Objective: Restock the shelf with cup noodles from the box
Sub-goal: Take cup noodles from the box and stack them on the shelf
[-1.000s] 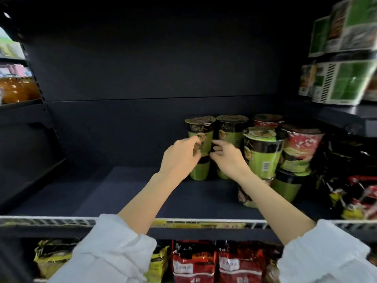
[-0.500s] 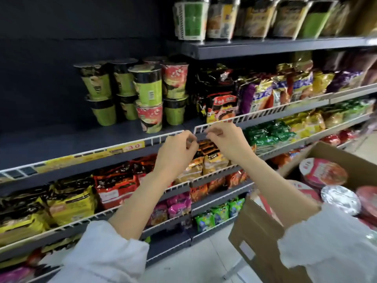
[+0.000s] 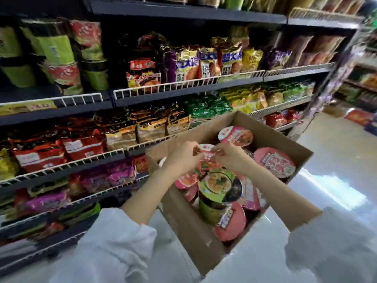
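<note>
Where shelves point(image 3: 183, 86) stand, glossy floor point(image 3: 336, 160).

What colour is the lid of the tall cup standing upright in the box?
Mostly green, with a noodle-bowl picture, on the tall cup in the box; head view.

**What I can't make out from here**

My left hand point(image 3: 183, 158) and right hand point(image 3: 228, 158) hover over the box point(image 3: 189, 227), fingers curled close together; whether they pinch anything is too smeared to tell. They cover part of the red-lidded cup point(image 3: 206, 158) beneath them. The green-lidded cup point(image 3: 218, 186) hides the cups under it. The stacked cups on the shelf point(image 3: 59, 58) are motion-blurred, their labels unreadable, and the leftmost are cut off by the frame's edge. My sleeves point(image 3: 114, 248) run off the bottom. The print on the snack bags point(image 3: 204, 62) is too small and soft to read.
</note>
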